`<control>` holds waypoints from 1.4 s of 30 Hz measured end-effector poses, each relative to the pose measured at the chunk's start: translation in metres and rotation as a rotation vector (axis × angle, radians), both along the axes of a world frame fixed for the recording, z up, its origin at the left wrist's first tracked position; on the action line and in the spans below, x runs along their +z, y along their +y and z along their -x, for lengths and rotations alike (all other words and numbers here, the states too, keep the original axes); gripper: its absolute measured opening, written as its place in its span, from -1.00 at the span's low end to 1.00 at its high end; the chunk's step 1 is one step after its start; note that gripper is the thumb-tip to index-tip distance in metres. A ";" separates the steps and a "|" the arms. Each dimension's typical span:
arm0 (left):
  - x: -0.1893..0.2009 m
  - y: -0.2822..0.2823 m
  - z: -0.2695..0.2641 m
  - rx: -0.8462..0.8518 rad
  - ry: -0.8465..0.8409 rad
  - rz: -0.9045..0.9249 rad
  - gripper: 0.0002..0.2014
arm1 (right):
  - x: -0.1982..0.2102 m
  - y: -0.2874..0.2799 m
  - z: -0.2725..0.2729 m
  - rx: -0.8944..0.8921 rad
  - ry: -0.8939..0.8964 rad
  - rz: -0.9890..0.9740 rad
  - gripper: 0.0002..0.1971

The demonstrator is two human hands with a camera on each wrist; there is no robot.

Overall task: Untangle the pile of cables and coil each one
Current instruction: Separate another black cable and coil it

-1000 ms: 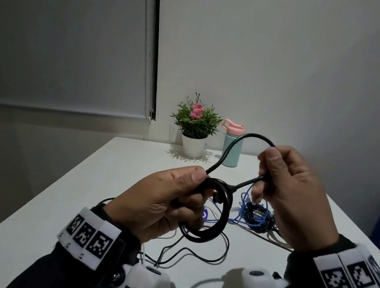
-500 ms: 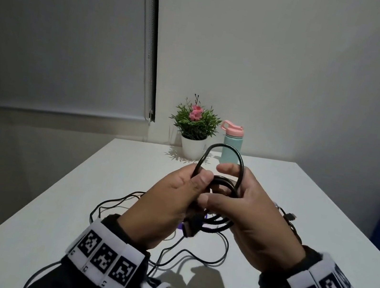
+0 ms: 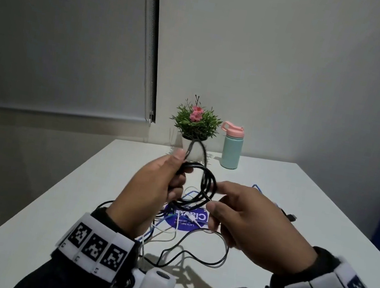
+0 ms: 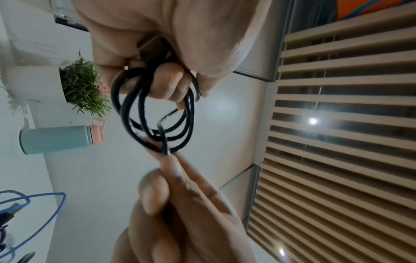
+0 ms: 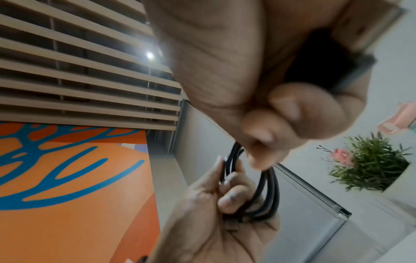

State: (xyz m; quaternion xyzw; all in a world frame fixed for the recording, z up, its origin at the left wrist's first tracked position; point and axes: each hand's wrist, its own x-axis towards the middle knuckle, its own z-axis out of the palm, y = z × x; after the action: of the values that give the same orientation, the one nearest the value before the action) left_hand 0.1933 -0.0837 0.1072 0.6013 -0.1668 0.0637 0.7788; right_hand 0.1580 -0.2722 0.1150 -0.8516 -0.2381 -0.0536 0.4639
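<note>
A black cable coil (image 3: 205, 186) of several loops is held up above the table between both hands. My left hand (image 3: 175, 174) grips its left side, thumb on top and fingers curled through the loops (image 4: 171, 83). A small loop of the same cable (image 3: 198, 148) rises above the thumb. My right hand (image 3: 214, 198) pinches the coil's right edge between forefinger and thumb. In the left wrist view the coil (image 4: 157, 124) hangs between the two hands. In the right wrist view the coil (image 5: 270, 192) lies in the left palm. Loose black, white and blue cables (image 3: 178, 240) lie below.
A round purple sticker (image 3: 187, 220) lies on the white table (image 3: 322, 216) under the cables. A blue cable (image 3: 257, 188) and a dark plug (image 3: 292, 217) lie behind my right hand. A potted plant (image 3: 195, 129) and a teal bottle (image 3: 231, 148) stand at the back edge.
My right hand brought a wide black loop in onto the coil, then slid to the coil's right edge. The coil has gained a turn and sits slightly higher.
</note>
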 end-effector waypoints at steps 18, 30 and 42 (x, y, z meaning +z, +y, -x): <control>0.028 -0.009 0.030 -0.289 0.188 0.481 -0.66 | -0.005 0.000 -0.008 -0.185 -0.387 0.144 -0.84; 0.012 -0.025 0.029 0.064 -0.210 -0.020 -0.68 | -0.006 0.023 0.004 0.098 0.192 -0.609 -0.68; 0.001 -0.021 0.021 0.312 -0.388 -0.322 -0.87 | -0.015 0.027 -0.001 0.059 0.261 -0.727 -0.78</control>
State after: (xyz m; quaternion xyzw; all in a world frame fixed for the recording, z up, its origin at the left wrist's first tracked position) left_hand 0.1719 -0.1047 0.1078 0.7122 -0.2261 0.2691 0.6077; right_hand 0.1592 -0.2452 0.1003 -0.6240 -0.1669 -0.0122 0.7633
